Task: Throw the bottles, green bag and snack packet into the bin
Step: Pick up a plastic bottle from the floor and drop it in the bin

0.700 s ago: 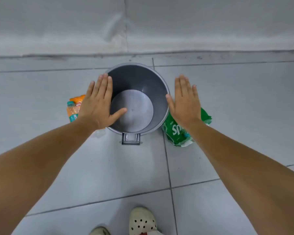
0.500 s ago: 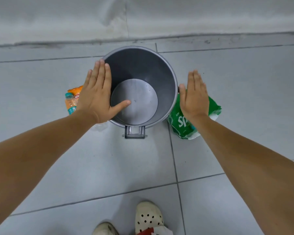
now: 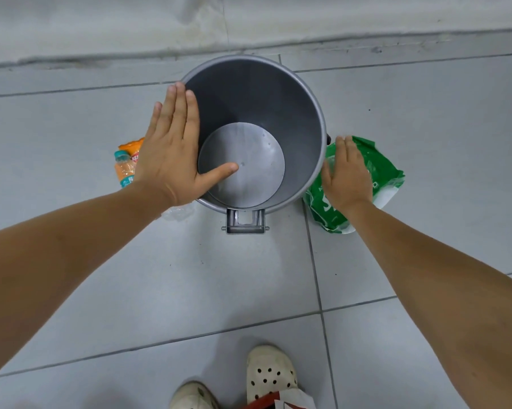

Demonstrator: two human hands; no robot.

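Note:
An empty grey metal bin (image 3: 302, 113) stands on the tiled floor with its pedal toward me. My left hand (image 3: 175, 152) hovers flat and open over the bin's left rim. Under it, left of the bin, lie an orange snack packet (image 3: 131, 144) and a small bottle (image 3: 123, 169) with a teal cap and orange drink. A clear crumpled bottle (image 3: 178, 212) peeks out below my left wrist. To the right of the bin lies the green bag (image 3: 381, 169). My right hand (image 3: 347, 172) is low over the bag with fingers spread, holding nothing.
A grey wall base (image 3: 249, 22) runs along the floor just behind the bin. My two feet in white perforated clogs (image 3: 269, 371) stand at the bottom of the view, with a red and white object (image 3: 278, 401) beside them.
My right hand has dropped from beside the bin's rim down onto the green bag. The view has shifted closer to the bin. My left hand stays over the left rim.

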